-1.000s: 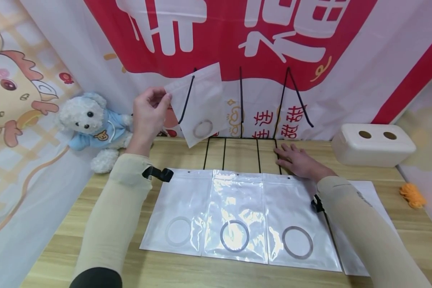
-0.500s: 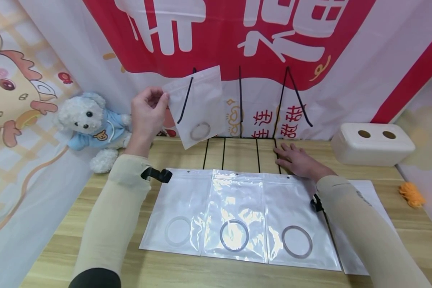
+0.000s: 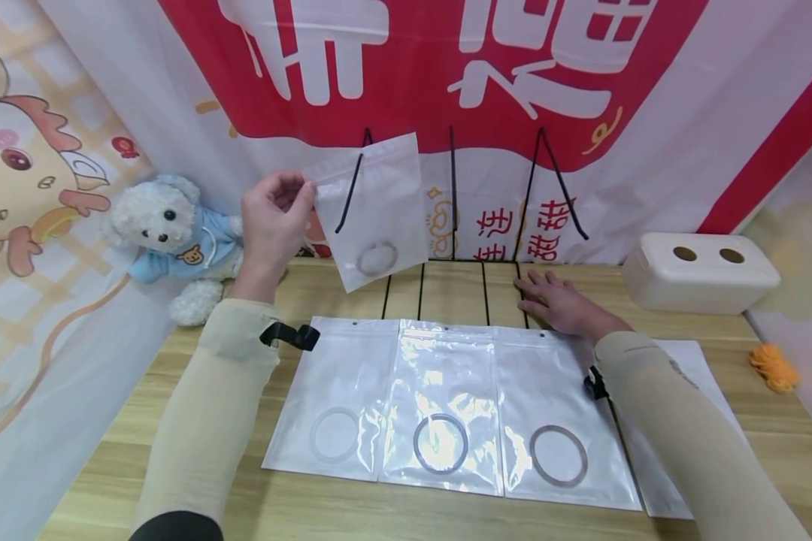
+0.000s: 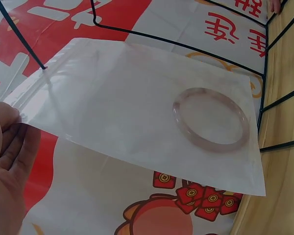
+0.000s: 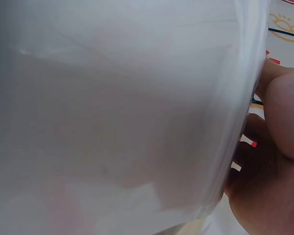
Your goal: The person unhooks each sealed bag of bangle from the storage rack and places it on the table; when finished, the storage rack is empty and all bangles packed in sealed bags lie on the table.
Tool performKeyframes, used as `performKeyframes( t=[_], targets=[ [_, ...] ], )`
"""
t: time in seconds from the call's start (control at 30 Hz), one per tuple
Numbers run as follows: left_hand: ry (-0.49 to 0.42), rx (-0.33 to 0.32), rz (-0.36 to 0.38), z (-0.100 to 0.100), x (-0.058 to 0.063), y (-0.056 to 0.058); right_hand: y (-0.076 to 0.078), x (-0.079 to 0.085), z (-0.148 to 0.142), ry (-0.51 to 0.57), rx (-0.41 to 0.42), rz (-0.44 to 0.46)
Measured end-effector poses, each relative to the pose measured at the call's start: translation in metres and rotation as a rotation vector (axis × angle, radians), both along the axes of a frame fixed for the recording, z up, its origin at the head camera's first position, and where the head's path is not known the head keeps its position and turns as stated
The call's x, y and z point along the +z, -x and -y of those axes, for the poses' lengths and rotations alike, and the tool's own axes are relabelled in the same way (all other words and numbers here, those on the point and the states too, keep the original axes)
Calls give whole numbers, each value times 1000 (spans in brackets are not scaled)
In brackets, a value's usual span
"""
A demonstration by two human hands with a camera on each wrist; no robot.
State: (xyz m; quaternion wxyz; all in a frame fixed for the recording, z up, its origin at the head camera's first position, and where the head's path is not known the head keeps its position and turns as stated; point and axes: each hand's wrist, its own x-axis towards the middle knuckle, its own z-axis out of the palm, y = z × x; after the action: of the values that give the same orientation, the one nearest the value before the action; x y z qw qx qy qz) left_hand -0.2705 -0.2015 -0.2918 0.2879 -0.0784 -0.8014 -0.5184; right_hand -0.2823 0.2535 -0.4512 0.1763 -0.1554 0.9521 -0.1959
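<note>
In the head view my left hand (image 3: pixel 275 222) pinches the upper left edge of a clear zip bag (image 3: pixel 386 199). A pale pink bangle (image 4: pixel 210 119) lies inside near the bag's bottom. The bag is threaded on a sloping prong of a black wire rack (image 3: pixel 452 188) and hangs tilted before the backdrop. My right hand (image 3: pixel 558 300) rests on the rack's base wires with fingers spread. Part of a translucent bag (image 5: pixel 117 122) fills most of the right wrist view, close beside that hand.
Three bags with bangles (image 3: pixel 440 398) lie in a row on the wooden table (image 3: pixel 352 511); another bag (image 3: pixel 670 451) is partly under the right sleeve. A teddy bear (image 3: pixel 176 233) sits left. At right are a white box (image 3: pixel 704 272) and orange yarn (image 3: pixel 774 367).
The held bag has slid lower along the prong toward its free end. My left hand has moved slightly left and down with it. My right hand has stayed in place.
</note>
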Motion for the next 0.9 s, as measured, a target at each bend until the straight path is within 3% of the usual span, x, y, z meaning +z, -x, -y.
performKeyframes(
  t=[0.47,0.7,0.9],
  targets=[
    [-47,-78,-104,10,-8,-6,-1,0,-1,10,11,-6],
    [-66,-88,-110,13,-10,-9,-2,2,0,6,5,0],
    [-103,-127,-175,16,-13,-9,-2,2,0,3,5,-3]
  ],
)
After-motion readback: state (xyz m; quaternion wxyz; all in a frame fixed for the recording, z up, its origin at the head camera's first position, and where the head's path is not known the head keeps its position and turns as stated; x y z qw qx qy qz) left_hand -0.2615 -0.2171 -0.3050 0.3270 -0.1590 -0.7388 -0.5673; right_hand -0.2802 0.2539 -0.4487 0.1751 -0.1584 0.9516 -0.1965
